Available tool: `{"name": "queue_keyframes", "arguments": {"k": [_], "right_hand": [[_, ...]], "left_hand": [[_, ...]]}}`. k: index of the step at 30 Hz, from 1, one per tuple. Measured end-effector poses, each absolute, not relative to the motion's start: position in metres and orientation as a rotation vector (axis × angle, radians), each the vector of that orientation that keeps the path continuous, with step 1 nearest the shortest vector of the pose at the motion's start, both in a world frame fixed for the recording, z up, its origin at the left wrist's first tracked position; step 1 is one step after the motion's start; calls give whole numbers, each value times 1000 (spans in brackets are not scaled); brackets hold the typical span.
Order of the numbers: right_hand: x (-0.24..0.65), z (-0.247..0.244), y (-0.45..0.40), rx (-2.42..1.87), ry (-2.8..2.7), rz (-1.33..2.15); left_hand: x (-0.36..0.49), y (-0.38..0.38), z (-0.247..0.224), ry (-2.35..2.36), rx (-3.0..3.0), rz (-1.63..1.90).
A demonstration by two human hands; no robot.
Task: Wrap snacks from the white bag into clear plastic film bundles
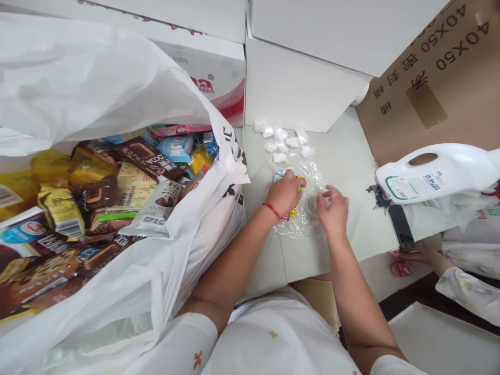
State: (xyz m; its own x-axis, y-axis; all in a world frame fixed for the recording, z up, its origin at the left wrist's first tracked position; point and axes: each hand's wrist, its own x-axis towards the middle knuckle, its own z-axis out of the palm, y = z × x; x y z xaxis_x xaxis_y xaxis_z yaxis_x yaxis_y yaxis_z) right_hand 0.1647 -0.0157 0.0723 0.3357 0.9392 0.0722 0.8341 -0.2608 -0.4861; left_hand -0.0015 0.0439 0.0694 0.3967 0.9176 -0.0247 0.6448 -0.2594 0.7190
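Observation:
My left hand (287, 194), with a red cord on its wrist, is closed over small colourful snack packets (294, 210), which it partly hides. Under them spreads a crinkled clear plastic bag (308, 224) on the pale table. At the bag's right side is my right hand (334, 209), its fingers curled and pinched at the thin plastic, slightly blurred. Just beyond both hands lie several small white wrapped bundles (279, 136). To the left, a large white plastic bag (195, 250) gapes open, full of wrapped snacks (136, 187).
White boxes (297, 78) stand along the back, and a brown carton (433, 88) leans at the right. A white jug (437, 172) lies on its side near keys (378, 197) and a phone (401, 227). Another person's hand (420, 254) reaches in beside the phone.

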Motion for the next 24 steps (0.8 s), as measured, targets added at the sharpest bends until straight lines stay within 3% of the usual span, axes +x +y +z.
{"name": "queue_keyframes", "arguments": {"k": [2, 5, 15, 24], "right_hand": [[182, 66, -6, -2329, -1438, 174], [194, 60, 5, -2367, -1460, 317], [137, 95, -2, -1464, -886, 1144], [87, 72, -7, -1419, -1140, 992]], "left_hand": [[0, 43, 68, 1355, 2003, 550], [2, 44, 66, 1375, 1997, 551], [6, 44, 67, 1400, 1936, 561], [-15, 57, 70, 1132, 1483, 796]]}}
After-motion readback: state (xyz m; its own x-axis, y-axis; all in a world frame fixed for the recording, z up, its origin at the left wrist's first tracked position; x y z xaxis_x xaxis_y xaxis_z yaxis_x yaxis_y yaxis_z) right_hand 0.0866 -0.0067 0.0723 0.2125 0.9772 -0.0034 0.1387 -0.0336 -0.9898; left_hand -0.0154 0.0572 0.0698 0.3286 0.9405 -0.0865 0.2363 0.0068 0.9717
